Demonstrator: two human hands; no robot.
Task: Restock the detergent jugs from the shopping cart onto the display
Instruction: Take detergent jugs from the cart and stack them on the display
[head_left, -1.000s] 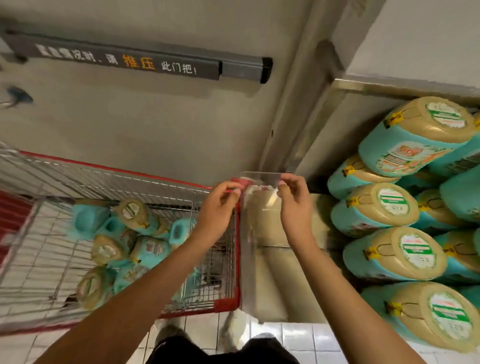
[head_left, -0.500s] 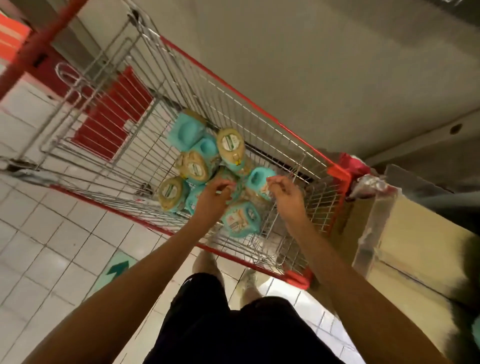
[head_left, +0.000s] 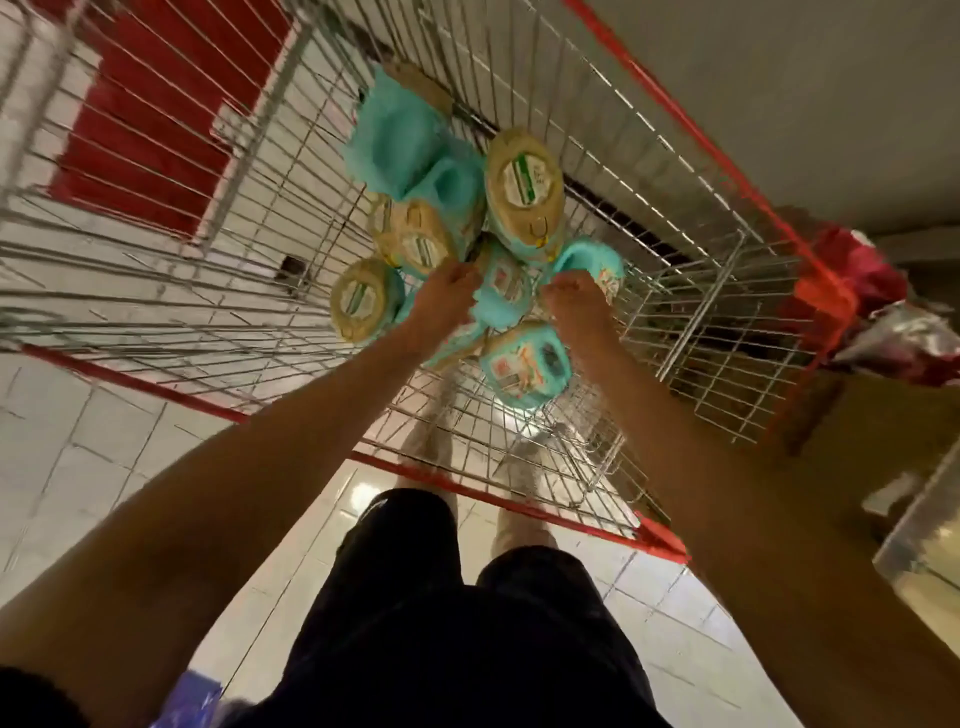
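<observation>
My left hand (head_left: 448, 299) is down inside the silver wire shopping cart with red trim (head_left: 130, 382). Its fingers are curled under against the heap of teal plastic detergent jugs. Motion blur hides the fingertips, so I cannot tell whether they have closed round anything. My right hand (head_left: 574, 304) is near it at 3 o'clock, knuckles up and fingers folded in the same way, and I cannot tell if it has a grip either.

Between the two hands lies a teal jug with a pale front label (head_left: 503, 288), touching both. Another teal jug (head_left: 597, 260) sits at 1 o'clock from my right hand. A labelled teal jug lying on its side (head_left: 524, 364) is at 6 o'clock, just below my wrists.

Three jugs show their tan round bases with green-and-white stickers. One (head_left: 361, 301) is at 9 o'clock from my left hand, one (head_left: 415, 241) at 11 o'clock and one (head_left: 524, 182) at 12 o'clock. A further teal jug (head_left: 395, 135) lies beyond them.

The cart's red plastic seat flap (head_left: 156, 130) is at 10 o'clock. Crumpled red and silver wrapping (head_left: 883, 312) is bunched at the cart's corner at 3 o'clock. White floor tiles (head_left: 78, 467) show below, and my black shorts (head_left: 467, 623) are at 6 o'clock.
</observation>
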